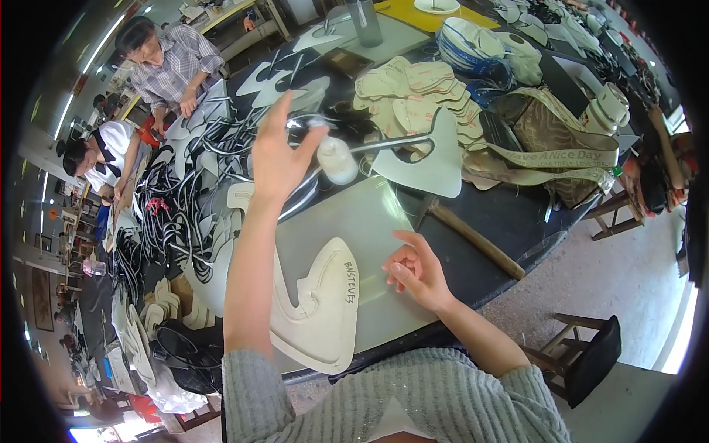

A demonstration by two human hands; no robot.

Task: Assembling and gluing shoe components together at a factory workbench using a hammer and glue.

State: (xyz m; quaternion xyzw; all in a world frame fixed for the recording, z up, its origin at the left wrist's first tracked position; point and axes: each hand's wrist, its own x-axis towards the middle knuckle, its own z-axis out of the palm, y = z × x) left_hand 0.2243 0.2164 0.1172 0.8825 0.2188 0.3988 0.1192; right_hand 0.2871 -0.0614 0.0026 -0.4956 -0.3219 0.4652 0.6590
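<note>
My left hand is raised over the worktable, fingers apart, with the thumb close to the top of a small white bottle. Whether the thumb touches the bottle I cannot tell. My right hand hovers over the right side of a pale translucent board, fingers loosely curled and nothing visible in them. Between my forearms a cream, hook-shaped panel with dark lettering lies on the board. Beyond the board is a pale curved piece, with a dark, silver-edged strip reaching into its notch.
A wooden-handled hammer lies right of the board. Behind are stacked cream cutouts and a patterned bag. Black and white strips heap up at left. Two people work at the far left. A stool stands at right.
</note>
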